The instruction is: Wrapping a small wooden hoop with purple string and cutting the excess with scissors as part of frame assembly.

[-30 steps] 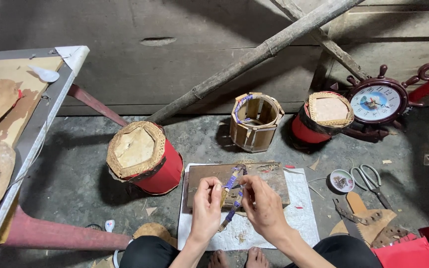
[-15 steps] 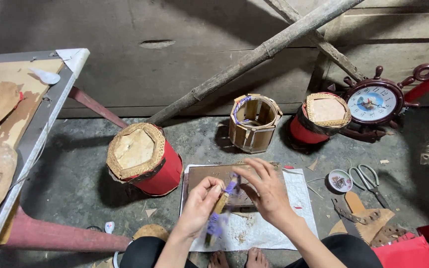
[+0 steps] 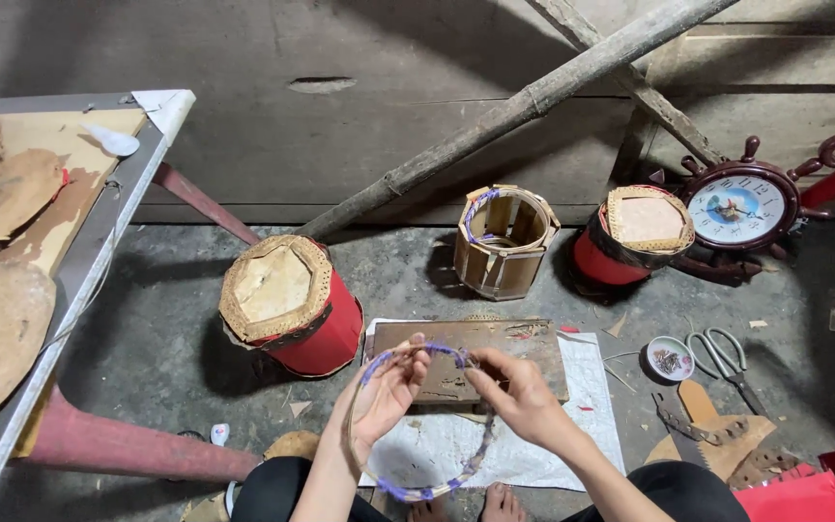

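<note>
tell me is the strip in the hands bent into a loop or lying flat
Bent into a loop. The thin strip with purple wrapping curves in a ring between the left hand and right hand, held above the wooden board.

Two bare forearms, no sleeves, left hand (image 3: 384,396), right hand (image 3: 524,396), no rings, black trousers (image 3: 688,488), bare toes (image 3: 503,503)

Craft workshop: scissors (image 3: 722,350), half-made drums (image 3: 287,304).
</note>
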